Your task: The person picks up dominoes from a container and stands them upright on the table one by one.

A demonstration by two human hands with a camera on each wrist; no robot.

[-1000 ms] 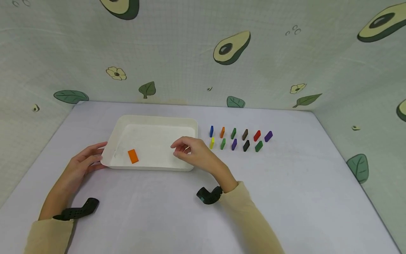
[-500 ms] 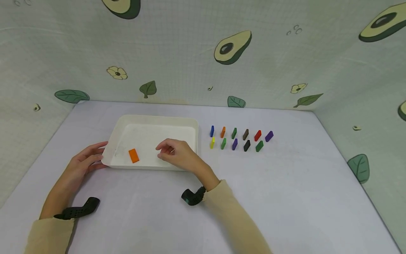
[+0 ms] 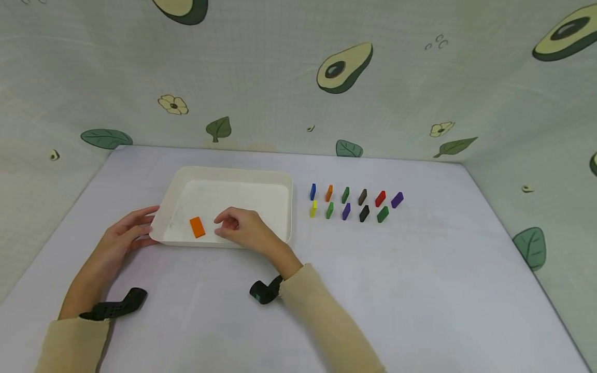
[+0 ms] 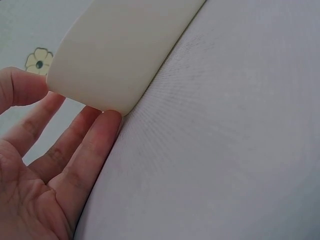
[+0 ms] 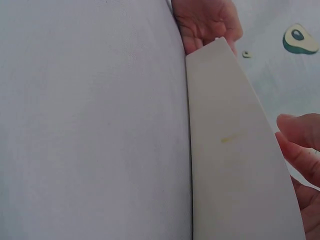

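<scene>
An orange domino (image 3: 197, 227) lies flat in the left front part of a white tray (image 3: 233, 172). Over the tray, just right of that domino, my right hand (image 3: 244, 228) hovers with thumb and forefinger apart and nothing between them. My left hand (image 3: 126, 235) rests at the tray's left end. In the left wrist view its fairly straight fingers (image 4: 90, 150) touch the outer wall of the tray (image 4: 115, 50), low down. The right wrist view has my right thumb and fingers beyond the tray's rim; the domino is hidden there.
Right of the tray, several coloured dominoes stand upright in two rows, among them a blue one (image 3: 313, 191), a red one (image 3: 380, 199) and a black one (image 3: 364, 213). A pale cloth covers the table (image 3: 420, 290), and a patterned curtain (image 3: 270, 77) hangs behind.
My right hand has moved left across the tray, from its right side to near the orange domino. The left hand, tray and dominoes stay put; the view shifts slightly.
</scene>
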